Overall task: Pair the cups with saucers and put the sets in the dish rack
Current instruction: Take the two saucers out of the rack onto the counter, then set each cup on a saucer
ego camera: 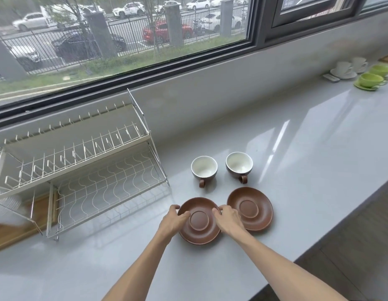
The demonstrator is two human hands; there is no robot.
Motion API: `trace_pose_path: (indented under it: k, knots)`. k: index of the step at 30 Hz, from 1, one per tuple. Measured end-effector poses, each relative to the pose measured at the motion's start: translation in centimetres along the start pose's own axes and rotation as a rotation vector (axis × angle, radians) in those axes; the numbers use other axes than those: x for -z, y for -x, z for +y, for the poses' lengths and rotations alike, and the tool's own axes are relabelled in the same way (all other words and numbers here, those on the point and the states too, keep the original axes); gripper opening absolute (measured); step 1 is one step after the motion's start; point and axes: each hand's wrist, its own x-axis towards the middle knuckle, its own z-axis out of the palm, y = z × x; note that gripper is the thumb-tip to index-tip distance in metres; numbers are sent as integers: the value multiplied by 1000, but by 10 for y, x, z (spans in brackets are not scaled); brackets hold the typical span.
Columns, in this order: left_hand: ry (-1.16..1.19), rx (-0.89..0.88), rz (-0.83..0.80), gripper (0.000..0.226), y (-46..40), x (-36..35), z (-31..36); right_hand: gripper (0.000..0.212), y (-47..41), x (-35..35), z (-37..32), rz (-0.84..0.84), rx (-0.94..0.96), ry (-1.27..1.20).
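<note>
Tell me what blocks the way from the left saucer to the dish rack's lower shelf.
Nothing visible. Both hands, left hand and right hand, grip the left saucer; bare counter lies between it and the dish rack, whose lower shelf looks empty.

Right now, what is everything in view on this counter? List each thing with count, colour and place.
brown saucers: 2, near edge, left one, right one
brown cups: 2, white inside, behind the saucers, left, right
dish rack: 1, white wire, two tiers, left, holds no cups or saucers
green cup sets: 2, far right
white cup sets: 2, far right
counter: 1, grey, below window
left hand: left saucer's left rim
right hand: its right rim
</note>
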Motion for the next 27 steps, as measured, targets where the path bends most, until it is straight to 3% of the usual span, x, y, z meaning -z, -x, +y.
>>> trace_pose_path:
  k: [7,10,13,17,21,24,27]
  knots:
    - [-252,-69,7,47,-8,2,0,46,1,8,-8,-6,5,153]
    - [-504,-105,36,45,-12,4,3,43,3,15,-13,-36,8,242]
    - [-859,-204,113,44,-15,3,8,28,0,22,-14,-93,41,316]
    - [-1187,-347,164,43,-20,0,27,33,-5,38,-12,-153,63,393]
    - [-1268,-447,126,44,-27,-4,61,24,-15,62,-13,-145,142,474]
    - [-1254,-489,134,44,-34,-6,91,28,-22,86,-17,30,221,517]
    - [-1074,-568,246,40,-38,-16,120,31,-33,111,-20,253,293,452]
